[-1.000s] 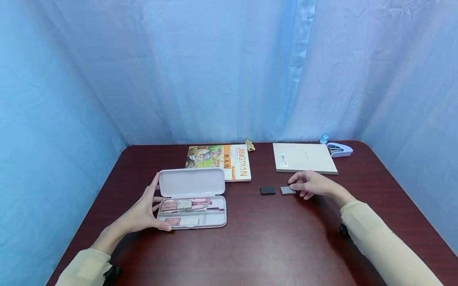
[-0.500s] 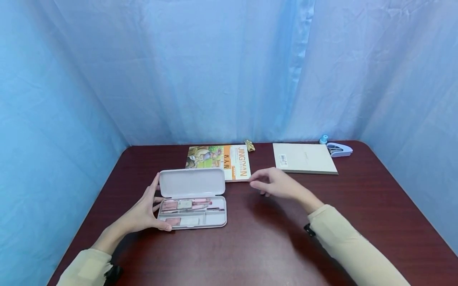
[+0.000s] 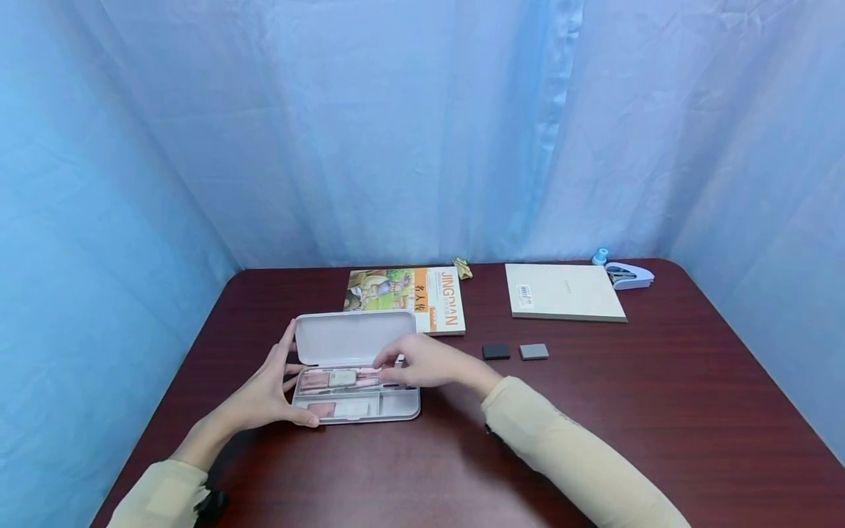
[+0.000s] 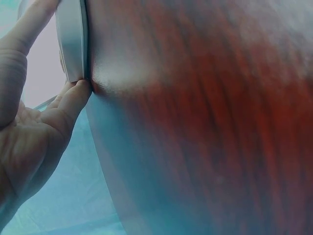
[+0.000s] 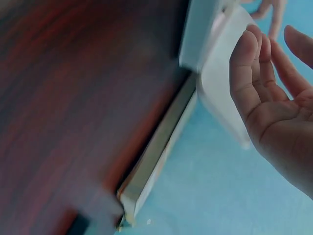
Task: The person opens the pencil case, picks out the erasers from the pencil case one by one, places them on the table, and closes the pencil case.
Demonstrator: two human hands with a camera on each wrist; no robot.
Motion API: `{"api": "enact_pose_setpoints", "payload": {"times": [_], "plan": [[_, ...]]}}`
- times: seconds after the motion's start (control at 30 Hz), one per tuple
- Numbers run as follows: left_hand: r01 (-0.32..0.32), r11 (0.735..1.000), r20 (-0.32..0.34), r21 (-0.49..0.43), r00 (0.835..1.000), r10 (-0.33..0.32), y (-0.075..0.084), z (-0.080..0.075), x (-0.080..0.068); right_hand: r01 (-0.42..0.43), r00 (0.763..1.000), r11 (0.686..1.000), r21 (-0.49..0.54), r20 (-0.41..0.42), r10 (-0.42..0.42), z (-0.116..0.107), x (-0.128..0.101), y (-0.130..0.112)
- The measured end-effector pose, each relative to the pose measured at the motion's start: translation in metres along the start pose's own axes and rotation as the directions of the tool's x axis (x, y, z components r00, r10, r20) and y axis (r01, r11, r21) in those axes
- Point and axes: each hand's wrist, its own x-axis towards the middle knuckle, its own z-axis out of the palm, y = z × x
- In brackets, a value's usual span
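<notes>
An open white pencil case (image 3: 356, 370) lay on the dark red table (image 3: 594, 425), left of centre, lid raised toward the back. The tray held pink pens and small pink and white pieces in its compartments.

The left hand (image 3: 267, 389) braced the case at its left end: thumb against the near left corner, fingers straight and spread up along the lid's left edge. The left wrist view showed the thumb tip pressed to the case's corner where it met the table. Fingers relaxed, not curled round anything.

The right hand (image 3: 422, 363) hovered over the right half of the tray, fingertips by the pink pens. The right wrist view showed a bare palm with fingers loosely extended beside the case lid (image 5: 220, 73); nothing was held.

Two small erasers lay to the right of the case, well apart from both hands: a black eraser (image 3: 496, 351) and a grey eraser (image 3: 533, 351), just beside each other.

At the back: an illustrated book (image 3: 405, 297), a beige sketch pad (image 3: 564, 292), a white stapler (image 3: 630, 276) beside a small blue object (image 3: 599, 256).
</notes>
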Motion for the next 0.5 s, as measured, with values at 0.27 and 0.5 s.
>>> {"api": "enact_pose_setpoints", "payload": {"times": [0.27,0.5], "plan": [[-0.011,1.000,0.005,-0.003,1.000,0.011,-0.001,-0.001,0.000,-0.011,1.000,1.000,-0.025,-0.008,0.011,0.030,0.034,-0.013],[-0.013,1.000,0.006,0.004,1.000,0.013,-0.002,-0.001,0.001,-0.093,0.994,0.987,-0.128,-0.066,0.085,0.049,0.049,-0.016]]}}
